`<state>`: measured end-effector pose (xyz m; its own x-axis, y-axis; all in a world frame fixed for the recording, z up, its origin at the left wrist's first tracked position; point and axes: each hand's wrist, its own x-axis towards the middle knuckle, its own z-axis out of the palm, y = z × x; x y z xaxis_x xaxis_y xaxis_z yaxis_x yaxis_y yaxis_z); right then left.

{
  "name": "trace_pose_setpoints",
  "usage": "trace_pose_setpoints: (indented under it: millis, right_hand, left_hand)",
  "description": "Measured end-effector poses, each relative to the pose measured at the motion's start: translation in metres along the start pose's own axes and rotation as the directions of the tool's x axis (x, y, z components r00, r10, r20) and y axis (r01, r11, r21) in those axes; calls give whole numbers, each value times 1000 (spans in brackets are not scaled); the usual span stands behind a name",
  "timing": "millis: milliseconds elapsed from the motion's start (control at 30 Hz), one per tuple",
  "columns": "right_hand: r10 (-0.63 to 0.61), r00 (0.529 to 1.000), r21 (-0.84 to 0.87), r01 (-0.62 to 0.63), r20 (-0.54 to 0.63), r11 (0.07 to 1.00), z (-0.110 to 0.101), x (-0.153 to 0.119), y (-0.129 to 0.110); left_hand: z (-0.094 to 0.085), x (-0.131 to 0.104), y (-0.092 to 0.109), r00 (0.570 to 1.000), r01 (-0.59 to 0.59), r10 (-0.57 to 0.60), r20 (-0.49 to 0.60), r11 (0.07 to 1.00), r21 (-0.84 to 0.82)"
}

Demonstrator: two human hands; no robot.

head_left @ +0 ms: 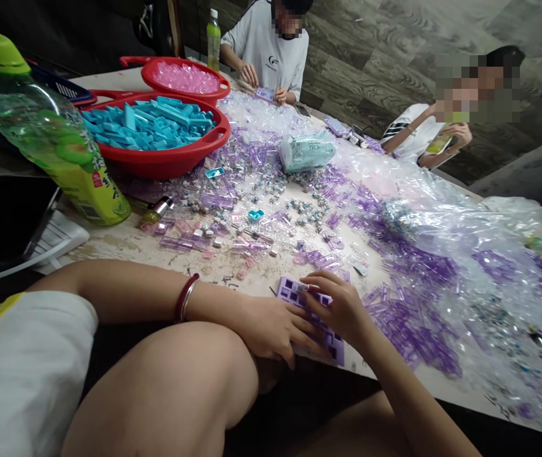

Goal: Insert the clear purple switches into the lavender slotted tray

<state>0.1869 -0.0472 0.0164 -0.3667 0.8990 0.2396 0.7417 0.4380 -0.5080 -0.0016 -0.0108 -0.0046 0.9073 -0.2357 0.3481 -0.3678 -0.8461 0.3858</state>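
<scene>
1. The biggest thing on my feed is the table [113, 244], slanting away and heavily littered.
2. Clear plastic bags [437, 203] spread over its right side, with loose purple pieces [418, 327] heaped just beside the tray.
3. Two co-workers sit at the far side; I make out a white shirt [275, 54] on the nearer one.
4. At left I see a red basket [157, 166] full of turquoise pieces [152, 124], and near it a green-capped bottle [71, 146].
5. The wearer's left hand [275, 327] lies flat, fingers spread across the purple tray, clenching nothing that I can see.
6. The right hand [337, 308] is over the tray, thumb and forefinger pinched.
7. I find the purple tray [290, 289] at the table's near edge, under both hands, its square cells partly covered.
8. Smallest is a pale piece [302, 287] in the right fingertips, too tiny for me to identify.
</scene>
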Motion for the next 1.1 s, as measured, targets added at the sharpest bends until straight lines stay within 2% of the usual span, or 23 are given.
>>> trace_pose_setpoints:
  millis: [133,267,400,533,667,833,1000,1100]
  right_hand:
    - [-37,999,-34,38,23,999,-2,2,-1]
    - [-7,998,-72,11,63,997,-3,4,-2]
    - [37,996,-125,-27,80,992,-3,5,-5]
    - [58,992,-136,-43,113,990,-6,10,-9]
    - [61,983,-168,-32,176,985,-10,18,-11]
    - [113,973,-239,-62,202,969,-10,25,-17]
    - [192,962,-379,-108,192,919,-5,32,-24]
    - [196,952,-379,-96,235,920,-7,39,-19]
  left_hand:
    - [-1,0,0,999,18,-17,52,1000,-18]
    - [1,1,-1,999,-53,53,5,994,101]
    - [5,0,-2,997,-70,71,-1,981,181]
    - [8,0,-2,999,-35,34,8,992,123]
    - [6,1,0,997,29,-34,75,997,72]
    - [1,2,1,996,-55,40,86,981,187]
    - [3,1,-1,997,-46,38,65,991,128]
    - [5,1,-1,999,-38,37,14,996,76]
